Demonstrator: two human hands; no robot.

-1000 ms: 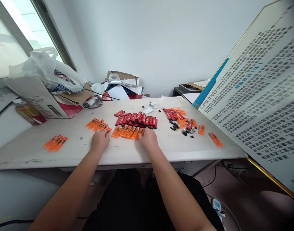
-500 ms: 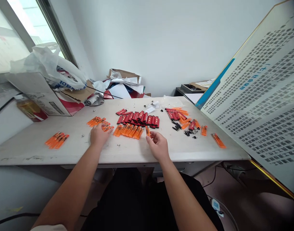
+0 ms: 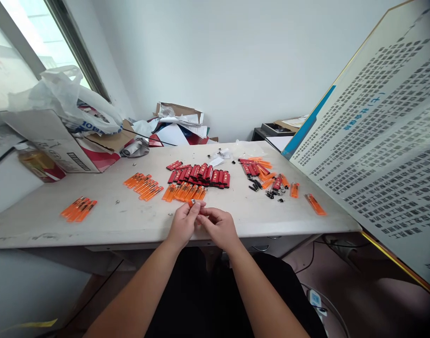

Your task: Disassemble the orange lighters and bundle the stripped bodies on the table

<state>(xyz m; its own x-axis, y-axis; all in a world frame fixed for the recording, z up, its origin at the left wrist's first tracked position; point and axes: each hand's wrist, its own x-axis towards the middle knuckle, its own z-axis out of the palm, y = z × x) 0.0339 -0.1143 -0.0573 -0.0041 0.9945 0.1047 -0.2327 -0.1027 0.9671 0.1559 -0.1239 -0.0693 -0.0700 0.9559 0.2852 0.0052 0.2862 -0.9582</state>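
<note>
Your left hand (image 3: 181, 226) pinches an orange lighter (image 3: 191, 203) near the middle of the tabletop's (image 3: 137, 227) front edge. Fingers hide most of it. I can't tell whether your right hand (image 3: 220, 229) grips too. The bag (image 3: 102, 115) says "10"; the board's (image 3: 369, 150) small writing is blurry.
</note>
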